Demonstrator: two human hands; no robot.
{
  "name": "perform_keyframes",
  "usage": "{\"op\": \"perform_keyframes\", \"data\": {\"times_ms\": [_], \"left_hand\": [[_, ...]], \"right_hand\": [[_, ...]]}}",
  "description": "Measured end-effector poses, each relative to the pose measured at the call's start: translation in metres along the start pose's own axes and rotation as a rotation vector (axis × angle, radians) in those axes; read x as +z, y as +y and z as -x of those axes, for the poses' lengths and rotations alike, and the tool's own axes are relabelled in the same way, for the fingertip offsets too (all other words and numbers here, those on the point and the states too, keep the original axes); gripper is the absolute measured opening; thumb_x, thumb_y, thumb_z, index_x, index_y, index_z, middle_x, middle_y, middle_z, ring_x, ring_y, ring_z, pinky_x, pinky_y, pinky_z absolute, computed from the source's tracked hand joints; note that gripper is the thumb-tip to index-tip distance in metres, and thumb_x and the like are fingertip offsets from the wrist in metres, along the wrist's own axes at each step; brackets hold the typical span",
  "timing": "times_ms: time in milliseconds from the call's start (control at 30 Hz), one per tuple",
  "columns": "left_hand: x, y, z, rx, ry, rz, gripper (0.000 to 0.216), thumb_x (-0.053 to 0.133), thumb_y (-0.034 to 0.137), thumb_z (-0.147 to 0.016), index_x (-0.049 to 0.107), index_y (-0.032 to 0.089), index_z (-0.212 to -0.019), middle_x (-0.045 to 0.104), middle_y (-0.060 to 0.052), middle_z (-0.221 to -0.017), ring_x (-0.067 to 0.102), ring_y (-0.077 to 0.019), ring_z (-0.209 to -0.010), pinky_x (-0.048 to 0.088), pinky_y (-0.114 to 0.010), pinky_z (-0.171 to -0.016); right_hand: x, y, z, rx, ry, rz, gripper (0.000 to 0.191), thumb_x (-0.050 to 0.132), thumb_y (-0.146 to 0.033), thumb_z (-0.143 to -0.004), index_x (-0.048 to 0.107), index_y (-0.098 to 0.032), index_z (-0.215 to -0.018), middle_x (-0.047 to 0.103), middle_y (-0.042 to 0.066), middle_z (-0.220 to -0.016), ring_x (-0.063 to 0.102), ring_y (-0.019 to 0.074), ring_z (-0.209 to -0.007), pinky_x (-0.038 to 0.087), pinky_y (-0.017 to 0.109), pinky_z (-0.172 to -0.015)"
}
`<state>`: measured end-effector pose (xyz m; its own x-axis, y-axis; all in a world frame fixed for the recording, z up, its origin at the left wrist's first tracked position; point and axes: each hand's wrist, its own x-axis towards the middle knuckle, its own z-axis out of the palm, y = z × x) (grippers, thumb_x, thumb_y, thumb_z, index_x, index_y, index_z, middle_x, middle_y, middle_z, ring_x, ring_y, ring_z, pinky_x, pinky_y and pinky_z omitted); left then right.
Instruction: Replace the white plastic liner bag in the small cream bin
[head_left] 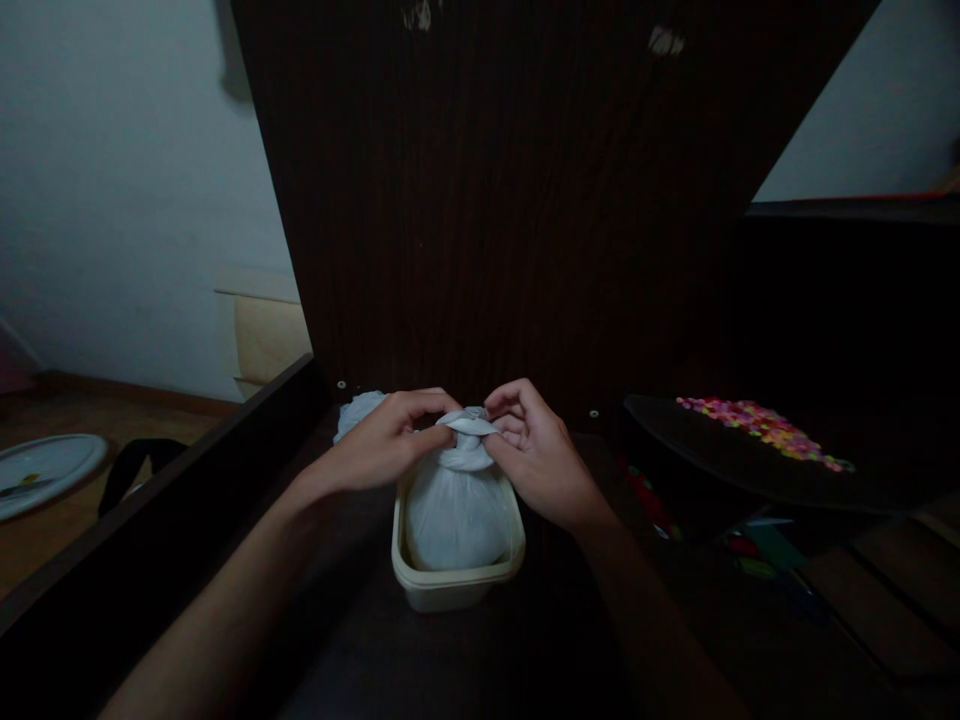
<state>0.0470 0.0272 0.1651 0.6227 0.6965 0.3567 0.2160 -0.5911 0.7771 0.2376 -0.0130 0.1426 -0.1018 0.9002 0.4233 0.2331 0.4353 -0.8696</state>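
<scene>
A white plastic bag [457, 515], rounded and full, sits inside a cream-coloured plastic tub [459, 578]. Its neck is twisted and looped into a knot above the tub's rim. My left hand [386, 435] pinches the knotted part from the left, thumb and fingers closed on the plastic. From the right, my right hand [536, 450] grips the other side of the same knot between thumb and bent fingers. What the bag contains cannot be made out through the plastic.
Behind the tub rises a dark wooden panel [495, 220]. A crumpled white bag [358, 412] lies left of the tub. Small colourful beads [765, 430] rest on a dark surface at right. A low dark side board [172, 480] runs along the left, with a white lid-like object [52, 470] beyond.
</scene>
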Motion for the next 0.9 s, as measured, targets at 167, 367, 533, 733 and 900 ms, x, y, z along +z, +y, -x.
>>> {"op": "perform_keyframes", "data": {"times_ms": [167,367,533,733,900], "left_hand": [[0.001,0.002,-0.003,0.026,-0.092,0.105,0.015,0.058,0.018,-0.078,0.073,0.019,-0.077,0.061,-0.004,-0.092,0.059,-0.0180,-0.087,0.049,-0.027,-0.078],[0.003,0.004,0.001,0.023,-0.211,0.131,0.015,0.058,0.018,-0.077,0.073,0.020,-0.074,0.057,-0.005,-0.098,0.056,-0.0199,-0.095,0.049,-0.029,-0.084],[0.001,0.004,0.003,0.030,-0.173,0.036,0.018,0.057,0.021,-0.085,0.075,0.022,-0.083,0.059,-0.004,-0.100,0.057,-0.0199,-0.098,0.049,-0.031,-0.089],[-0.001,0.000,0.002,-0.033,-0.083,0.088,0.010,0.064,0.023,-0.086,0.073,0.019,-0.090,0.069,-0.004,-0.094,0.064,-0.0185,-0.087,0.052,-0.030,-0.080],[0.005,-0.006,0.000,-0.036,0.089,0.155,0.014,0.069,0.018,-0.078,0.067,0.018,-0.093,0.069,-0.003,-0.089,0.065,-0.0169,-0.082,0.053,-0.030,-0.076]], "right_hand": [[-0.001,-0.002,-0.001,-0.010,-0.021,-0.019,0.017,0.058,-0.016,-0.079,0.052,-0.022,-0.094,0.061,0.002,-0.094,0.063,0.0127,-0.075,0.050,0.023,-0.061],[0.000,-0.003,0.001,-0.114,-0.036,0.095,0.017,0.055,-0.007,-0.079,0.057,-0.021,-0.088,0.059,0.002,-0.092,0.060,0.0123,-0.073,0.049,0.023,-0.061],[0.001,-0.007,0.001,-0.198,0.037,0.341,0.024,0.050,-0.001,-0.078,0.060,-0.021,-0.086,0.063,0.001,-0.085,0.059,0.0140,-0.075,0.046,0.025,-0.067],[0.003,-0.007,0.004,-0.079,-0.033,0.251,0.025,0.049,-0.003,-0.081,0.061,-0.020,-0.095,0.069,0.001,-0.084,0.065,0.0157,-0.075,0.047,0.027,-0.067],[-0.002,-0.009,0.007,0.007,-0.087,0.107,0.023,0.054,-0.009,-0.081,0.053,-0.022,-0.100,0.064,0.000,-0.087,0.063,0.0137,-0.075,0.047,0.024,-0.062]]}}
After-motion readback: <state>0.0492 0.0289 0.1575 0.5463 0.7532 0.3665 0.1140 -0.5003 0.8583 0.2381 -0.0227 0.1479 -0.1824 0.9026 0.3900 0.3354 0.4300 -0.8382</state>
